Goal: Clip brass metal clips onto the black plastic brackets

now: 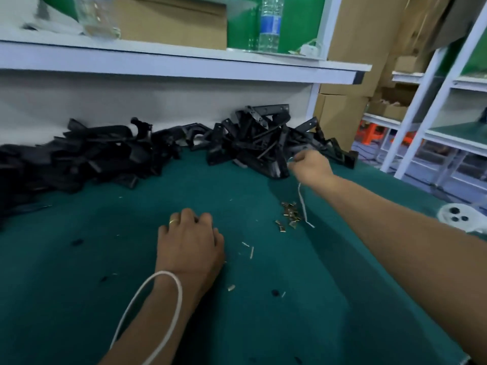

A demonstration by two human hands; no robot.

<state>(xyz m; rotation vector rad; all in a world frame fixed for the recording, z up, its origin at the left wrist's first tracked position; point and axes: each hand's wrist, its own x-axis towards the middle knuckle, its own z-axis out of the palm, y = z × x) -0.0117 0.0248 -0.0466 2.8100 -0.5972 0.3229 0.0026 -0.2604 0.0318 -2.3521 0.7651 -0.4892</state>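
Observation:
Black plastic brackets lie in two heaps along the back of the green table: a low heap [79,159] at the left and a taller pile [263,140] at the right. My right hand [311,164] reaches to the front edge of the right pile, its fingers curled and pinching a thin white string [303,204] that hangs down. A small cluster of brass clips [291,214] lies on the mat just below that hand. My left hand [191,243] rests knuckles-up on the mat with fingers curled under; what it holds is hidden.
The green mat [263,325] carries scattered single clips [231,287] and white scraps [251,252]. A white shelf [184,61] overhangs the back, with a water bottle [270,25] and cardboard box. A white round part [457,216] sits at the table's right edge.

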